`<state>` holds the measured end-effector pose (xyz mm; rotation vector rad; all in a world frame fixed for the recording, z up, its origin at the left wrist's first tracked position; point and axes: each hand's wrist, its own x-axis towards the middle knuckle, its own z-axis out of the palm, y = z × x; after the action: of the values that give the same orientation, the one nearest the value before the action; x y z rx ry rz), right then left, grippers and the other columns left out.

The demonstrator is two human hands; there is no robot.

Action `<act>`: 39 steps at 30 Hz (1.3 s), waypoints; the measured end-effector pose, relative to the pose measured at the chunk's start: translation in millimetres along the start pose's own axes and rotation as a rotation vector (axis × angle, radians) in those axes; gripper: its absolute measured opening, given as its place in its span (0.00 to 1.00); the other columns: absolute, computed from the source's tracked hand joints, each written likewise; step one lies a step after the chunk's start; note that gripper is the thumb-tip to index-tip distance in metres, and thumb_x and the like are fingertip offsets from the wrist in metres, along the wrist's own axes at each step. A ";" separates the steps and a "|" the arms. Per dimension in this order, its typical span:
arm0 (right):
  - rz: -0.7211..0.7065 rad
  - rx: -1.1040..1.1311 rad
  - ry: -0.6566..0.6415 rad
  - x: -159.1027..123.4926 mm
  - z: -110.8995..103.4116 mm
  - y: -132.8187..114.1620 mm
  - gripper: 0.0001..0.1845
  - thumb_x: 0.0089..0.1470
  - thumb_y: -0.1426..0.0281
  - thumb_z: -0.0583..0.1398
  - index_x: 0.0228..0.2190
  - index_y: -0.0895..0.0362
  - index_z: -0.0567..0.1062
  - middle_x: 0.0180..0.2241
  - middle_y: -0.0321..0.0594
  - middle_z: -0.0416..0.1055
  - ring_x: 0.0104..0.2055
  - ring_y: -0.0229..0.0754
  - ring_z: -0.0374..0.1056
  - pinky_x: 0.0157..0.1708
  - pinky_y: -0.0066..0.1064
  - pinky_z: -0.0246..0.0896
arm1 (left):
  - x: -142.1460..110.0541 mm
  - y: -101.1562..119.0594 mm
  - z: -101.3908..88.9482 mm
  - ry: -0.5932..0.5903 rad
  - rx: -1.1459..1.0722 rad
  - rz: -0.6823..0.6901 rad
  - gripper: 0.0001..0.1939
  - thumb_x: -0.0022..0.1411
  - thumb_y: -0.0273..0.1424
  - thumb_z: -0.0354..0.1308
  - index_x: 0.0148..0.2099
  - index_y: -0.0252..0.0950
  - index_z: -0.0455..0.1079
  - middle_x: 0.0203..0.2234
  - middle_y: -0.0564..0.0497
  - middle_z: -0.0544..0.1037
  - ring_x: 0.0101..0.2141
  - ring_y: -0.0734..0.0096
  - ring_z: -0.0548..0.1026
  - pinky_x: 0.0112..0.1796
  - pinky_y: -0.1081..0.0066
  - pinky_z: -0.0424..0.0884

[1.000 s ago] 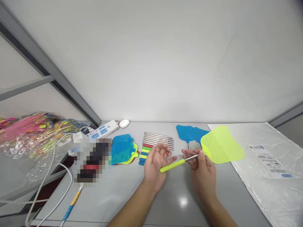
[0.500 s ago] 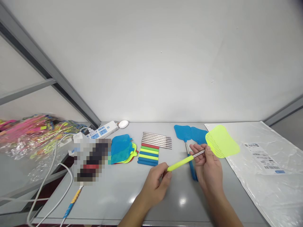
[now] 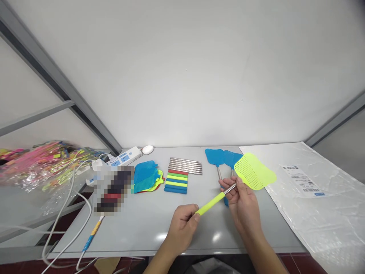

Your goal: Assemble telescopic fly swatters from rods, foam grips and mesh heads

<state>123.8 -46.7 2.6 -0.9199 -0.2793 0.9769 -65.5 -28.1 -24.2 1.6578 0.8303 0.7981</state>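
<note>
I hold a yellow-green fly swatter (image 3: 253, 174) over the grey table (image 3: 142, 220). My left hand (image 3: 182, 224) is closed on the end of its yellow grip (image 3: 211, 202). My right hand (image 3: 242, 201) pinches the metal rod just below the mesh head. Behind my right hand lie two blue fly swatters (image 3: 222, 159). Left of them sit a row of metal rods (image 3: 185, 166), a row of coloured grips (image 3: 176, 182) and a pile of blue and yellow mesh heads (image 3: 146, 177).
A clear plastic bag with a label (image 3: 308, 186) covers the table's right side. A white power strip (image 3: 125, 156) and cables (image 3: 71, 213) lie at the left, beside a bundle of bagged colourful swatters (image 3: 37, 160). A white wall stands behind.
My left hand went from open under the grip to closed on its end. The swatter came lower and nearer to me, and the view shifted a little.
</note>
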 end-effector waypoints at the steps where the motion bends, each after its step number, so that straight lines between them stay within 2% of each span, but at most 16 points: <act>1: 0.001 -0.004 -0.007 -3.8 -1.9 -1.0 0.15 0.54 0.58 0.64 0.37 0.57 0.74 0.34 0.43 0.78 0.41 0.48 0.76 0.37 0.35 0.73 | -3.6 3.1 -2.1 -0.045 0.020 0.015 0.23 0.66 0.43 0.47 0.22 0.36 0.55 0.18 0.56 0.57 0.23 0.75 0.57 0.27 0.71 0.53; 3: 0.004 -0.030 -0.020 -13.5 -5.5 -1.2 0.16 0.54 0.58 0.64 0.38 0.57 0.74 0.34 0.44 0.79 0.41 0.48 0.76 0.38 0.36 0.72 | -10.0 12.9 -6.7 -0.147 0.050 0.016 0.22 0.67 0.43 0.46 0.25 0.35 0.61 0.20 0.55 0.62 0.25 0.74 0.61 0.29 0.72 0.56; 7: 0.029 -0.130 -0.129 -43.5 -8.3 7.3 0.19 0.54 0.55 0.63 0.37 0.59 0.75 0.37 0.48 0.79 0.41 0.49 0.76 0.44 0.42 0.69 | -21.9 41.9 -6.4 -0.284 0.086 -0.122 0.18 0.69 0.42 0.45 0.34 0.35 0.68 0.25 0.53 0.70 0.28 0.73 0.66 0.32 0.73 0.61; 9: 0.049 -0.199 -0.241 -61.8 -8.4 13.1 0.19 0.54 0.55 0.63 0.36 0.59 0.76 0.38 0.50 0.79 0.44 0.51 0.75 0.47 0.44 0.68 | -28.9 54.2 1.2 -0.295 0.058 -0.176 0.20 0.70 0.43 0.43 0.36 0.35 0.67 0.23 0.54 0.70 0.25 0.74 0.66 0.30 0.74 0.62; 12: 0.048 -0.273 -0.354 -85.1 -12.3 16.5 0.19 0.54 0.55 0.63 0.38 0.58 0.77 0.39 0.49 0.79 0.46 0.50 0.73 0.49 0.45 0.66 | -38.2 62.5 18.0 -0.239 -0.031 -0.236 0.22 0.69 0.47 0.42 0.42 0.35 0.66 0.21 0.56 0.67 0.20 0.76 0.62 0.24 0.74 0.59; 15: -0.006 -0.287 -0.352 -97.0 -23.4 11.0 0.16 0.55 0.57 0.63 0.39 0.55 0.77 0.40 0.45 0.79 0.47 0.48 0.73 0.52 0.44 0.63 | -42.8 63.0 33.7 -0.206 -0.056 -0.227 0.22 0.68 0.49 0.44 0.42 0.34 0.65 0.19 0.59 0.62 0.19 0.77 0.59 0.22 0.75 0.55; 19: -0.081 -0.303 -0.373 -104.7 -38.7 -2.5 0.13 0.58 0.60 0.61 0.40 0.54 0.77 0.41 0.44 0.78 0.49 0.48 0.72 0.51 0.43 0.64 | -46.0 70.6 44.0 -0.264 0.013 -0.110 0.22 0.68 0.47 0.44 0.35 0.34 0.66 0.20 0.58 0.59 0.22 0.77 0.57 0.24 0.75 0.56; 23: -0.152 -0.235 -0.406 -112.3 -43.2 -17.8 0.11 0.58 0.61 0.61 0.38 0.55 0.77 0.39 0.43 0.79 0.50 0.49 0.72 0.54 0.46 0.61 | -57.1 90.8 35.6 -0.338 0.154 -0.034 0.20 0.69 0.43 0.42 0.41 0.36 0.69 0.22 0.58 0.62 0.23 0.76 0.59 0.26 0.76 0.58; 25: -0.199 -0.141 -0.366 -112.2 -45.1 -28.2 0.10 0.57 0.61 0.62 0.36 0.55 0.76 0.37 0.42 0.79 0.48 0.49 0.73 0.54 0.48 0.62 | -65.7 101.0 24.4 -0.355 0.239 -0.017 0.19 0.70 0.42 0.42 0.40 0.37 0.70 0.22 0.57 0.63 0.24 0.75 0.61 0.27 0.76 0.58; 28: -0.295 -0.052 -0.273 -105.9 -50.7 -44.5 0.10 0.54 0.62 0.64 0.35 0.56 0.76 0.35 0.40 0.78 0.47 0.50 0.74 0.53 0.48 0.63 | -78.4 113.2 3.4 -0.386 0.360 -0.042 0.19 0.69 0.42 0.42 0.38 0.39 0.70 0.22 0.57 0.63 0.24 0.74 0.61 0.28 0.76 0.58; 31: -0.314 -0.052 -0.263 -100.5 -54.7 -51.1 0.12 0.53 0.61 0.65 0.35 0.56 0.76 0.34 0.41 0.78 0.47 0.50 0.74 0.52 0.49 0.64 | -86.2 123.8 -14.9 -0.421 0.419 -0.103 0.19 0.69 0.42 0.43 0.37 0.39 0.70 0.21 0.57 0.63 0.24 0.74 0.62 0.28 0.76 0.58; 34: -0.250 -0.062 -0.297 -105.1 -51.5 -41.4 0.12 0.53 0.61 0.65 0.37 0.55 0.76 0.37 0.41 0.78 0.47 0.50 0.74 0.49 0.47 0.66 | -88.8 133.7 -22.2 -0.401 0.487 -0.139 0.19 0.68 0.43 0.44 0.35 0.39 0.70 0.21 0.57 0.66 0.24 0.73 0.63 0.27 0.75 0.58; 39: -0.100 -0.219 -0.545 -128.8 -36.1 -9.6 0.10 0.57 0.62 0.62 0.34 0.55 0.77 0.38 0.43 0.78 0.44 0.47 0.73 0.43 0.40 0.69 | -91.3 137.6 -7.7 -0.268 0.704 -0.041 0.19 0.69 0.43 0.43 0.36 0.40 0.71 0.26 0.54 0.72 0.27 0.70 0.68 0.28 0.73 0.55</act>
<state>78.4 -172.5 11.8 -0.8127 -0.8994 1.1062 -103.1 -127.1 102.7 2.2898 1.0131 0.2376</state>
